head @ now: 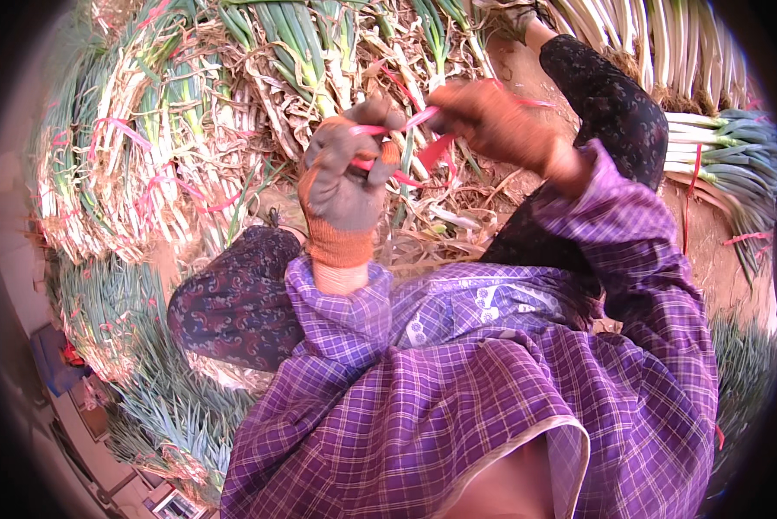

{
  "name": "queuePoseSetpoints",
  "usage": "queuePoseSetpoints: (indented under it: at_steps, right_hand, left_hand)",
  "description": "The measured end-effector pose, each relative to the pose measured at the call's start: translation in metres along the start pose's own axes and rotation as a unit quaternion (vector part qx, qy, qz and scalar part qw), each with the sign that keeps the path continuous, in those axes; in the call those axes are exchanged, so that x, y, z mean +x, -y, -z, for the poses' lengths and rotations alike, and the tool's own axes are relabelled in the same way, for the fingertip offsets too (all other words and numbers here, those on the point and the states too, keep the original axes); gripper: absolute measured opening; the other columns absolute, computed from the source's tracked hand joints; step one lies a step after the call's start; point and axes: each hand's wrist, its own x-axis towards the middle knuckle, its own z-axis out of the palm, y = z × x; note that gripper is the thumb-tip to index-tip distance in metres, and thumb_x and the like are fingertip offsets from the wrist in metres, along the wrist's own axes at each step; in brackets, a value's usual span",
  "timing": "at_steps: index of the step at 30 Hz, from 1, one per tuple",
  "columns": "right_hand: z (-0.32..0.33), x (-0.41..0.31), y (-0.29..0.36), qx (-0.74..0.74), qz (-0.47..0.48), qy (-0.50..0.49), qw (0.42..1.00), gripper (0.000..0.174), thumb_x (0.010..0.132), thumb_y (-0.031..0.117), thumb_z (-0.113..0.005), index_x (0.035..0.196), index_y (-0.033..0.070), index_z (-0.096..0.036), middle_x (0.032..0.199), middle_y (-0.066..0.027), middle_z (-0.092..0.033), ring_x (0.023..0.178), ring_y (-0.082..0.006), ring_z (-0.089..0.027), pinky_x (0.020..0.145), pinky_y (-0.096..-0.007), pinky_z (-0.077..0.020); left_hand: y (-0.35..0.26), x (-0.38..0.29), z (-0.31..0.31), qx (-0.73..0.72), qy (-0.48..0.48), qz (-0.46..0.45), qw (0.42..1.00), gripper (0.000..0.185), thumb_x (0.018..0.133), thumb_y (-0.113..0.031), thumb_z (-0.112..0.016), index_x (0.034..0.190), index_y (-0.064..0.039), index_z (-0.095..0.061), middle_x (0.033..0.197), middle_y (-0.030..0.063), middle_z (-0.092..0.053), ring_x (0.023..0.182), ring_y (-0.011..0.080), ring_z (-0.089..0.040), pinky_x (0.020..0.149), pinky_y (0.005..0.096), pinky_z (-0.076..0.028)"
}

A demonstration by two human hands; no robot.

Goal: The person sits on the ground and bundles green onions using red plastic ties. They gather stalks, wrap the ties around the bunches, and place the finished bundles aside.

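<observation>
My left hand [347,178], in an orange and grey work glove, has its fingers curled on a pink plastic ribbon [422,118]. To its right, my right hand [505,126], in an orange-brown glove and blurred, grips the same ribbon. The ribbon stretches between the hands, with loops and loose ends hanging below. Past the hands lie unpeeled green onions [304,48] with green tops and dry, brown outer leaves. Loose dry leaf scraps [453,224] cover the ground between my legs.
Tied onion bundles [119,156] with pink ribbons are heaped at the left, and more bundles [168,383] lie behind my left knee. Cleaned white onion stalks [667,52] lie at the upper right. Below them is a bundle [729,152] with blue-green tops beside a red ribbon [692,198].
</observation>
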Motion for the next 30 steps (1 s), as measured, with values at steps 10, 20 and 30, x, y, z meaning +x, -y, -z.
queuePoseSetpoints:
  at_steps: [10, 20, 30]
  right_hand:
    - [0.357, -0.258, -0.138, -0.216, -0.193, -0.273, 0.917, 0.032, 0.096, 0.023, -0.051, 0.122, 0.007, -0.062, 0.099, -0.0072, -0.068, 0.085, -0.0148, -0.064, 0.074, -0.0292, -0.0513]
    - [0.272, -0.626, -0.014, -0.239, -0.591, -0.406, 0.655, 0.028, 0.094, 0.025, -0.053, 0.108, 0.006, -0.068, 0.08, -0.0092, -0.068, 0.074, -0.0163, -0.063, 0.068, -0.0302, -0.0485]
    - [0.012, -0.665, 0.154, -0.184, -0.828, -0.04, 0.528, 0.028, 0.088, 0.032, -0.06, 0.093, 0.006, -0.072, 0.096, -0.021, -0.068, 0.092, -0.0402, -0.064, 0.082, -0.0458, -0.0513]
  left_hand:
    - [0.079, 0.053, -0.007, 0.518, 0.152, 0.144, 0.829, 0.023, 0.088, -0.022, -0.069, 0.105, -0.007, -0.069, 0.077, 0.0049, -0.067, 0.072, 0.0125, -0.062, 0.067, 0.0287, -0.051]
    - [0.099, 0.256, -0.059, 0.668, 0.374, -0.287, 0.576, 0.017, 0.084, -0.02, -0.07, 0.097, -0.011, -0.064, 0.084, 0.0086, -0.059, 0.077, 0.0317, -0.061, 0.064, 0.0369, -0.049]
    - [0.218, 0.262, -0.092, 0.749, 0.457, -0.136, 0.46, 0.035, 0.08, -0.031, -0.069, 0.113, -0.02, -0.063, 0.113, 0.0077, -0.062, 0.11, 0.0331, -0.056, 0.094, 0.0407, -0.044]
